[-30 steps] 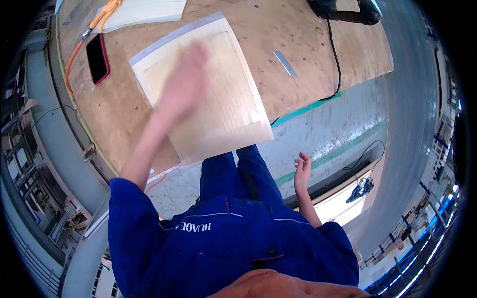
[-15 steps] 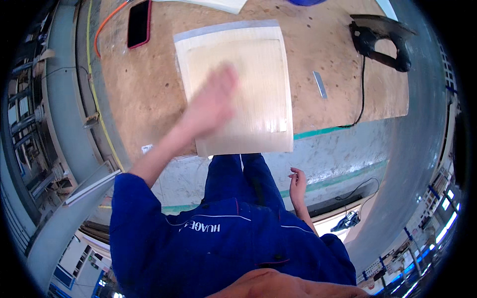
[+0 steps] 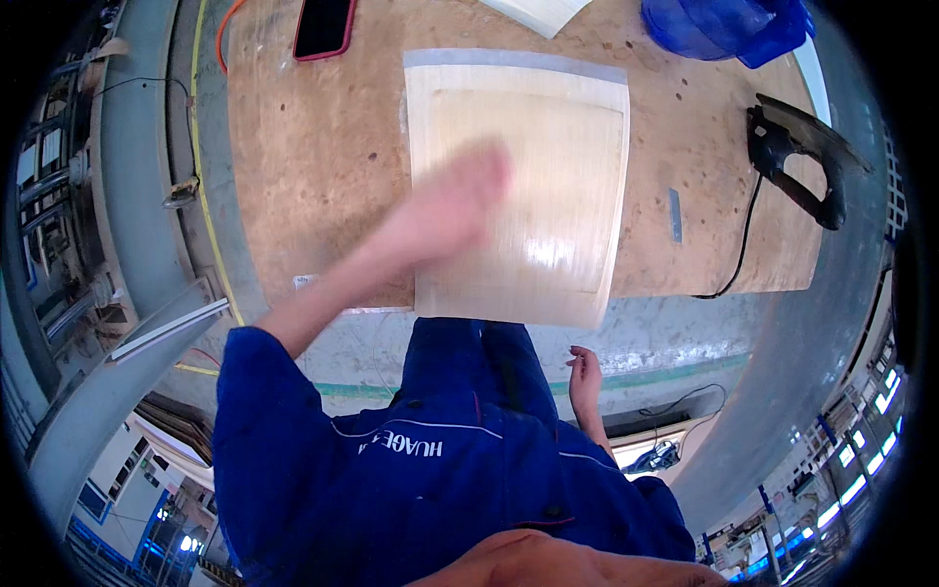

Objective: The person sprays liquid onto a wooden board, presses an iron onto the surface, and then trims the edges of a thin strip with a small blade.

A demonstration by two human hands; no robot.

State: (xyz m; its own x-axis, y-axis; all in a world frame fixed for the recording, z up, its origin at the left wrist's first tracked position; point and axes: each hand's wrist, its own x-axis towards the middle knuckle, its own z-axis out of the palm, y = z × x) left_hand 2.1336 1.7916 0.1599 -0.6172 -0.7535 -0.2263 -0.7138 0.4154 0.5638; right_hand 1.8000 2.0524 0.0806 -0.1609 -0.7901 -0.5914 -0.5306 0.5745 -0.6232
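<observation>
Right hand [image 3: 584, 380], nearest the body: hangs low beside the trousers, well apart from the work; fingers loosely bent, nothing seen in them.

Left hand [image 3: 455, 205]: blurred, reaching in across the left edge of the pale wood-grained sheet [image 3: 562, 196]. Fingers look curled; cannot tell whether they grip anything, nor whether they press on the surface.

Key relation: sheet lies directly below the left fingers, most of its face off to their right and some beyond them. Its long axis appears to run away from the body (fisheye view, so approximate). Near edge overhangs the table [image 3: 313, 176] toward the legs; greyish strip along the far edge. Left hand is clearly the nearer one.

Farther out, right side: small metal strip [image 3: 675, 215] lying flat, then a black iron-like tool [image 3: 797, 139] with its cord [image 3: 747, 245]. Far side: dark phone [image 3: 325, 27] in a red case, second pale sheet [image 3: 543, 12] cut off by the view, blue plastic item [image 3: 724, 27].

Count: hands 2; pale sheets 2 (1 under the hand, 1 far); metal strip 1; iron-like tool 1; phone 1; blue item 1.
</observation>
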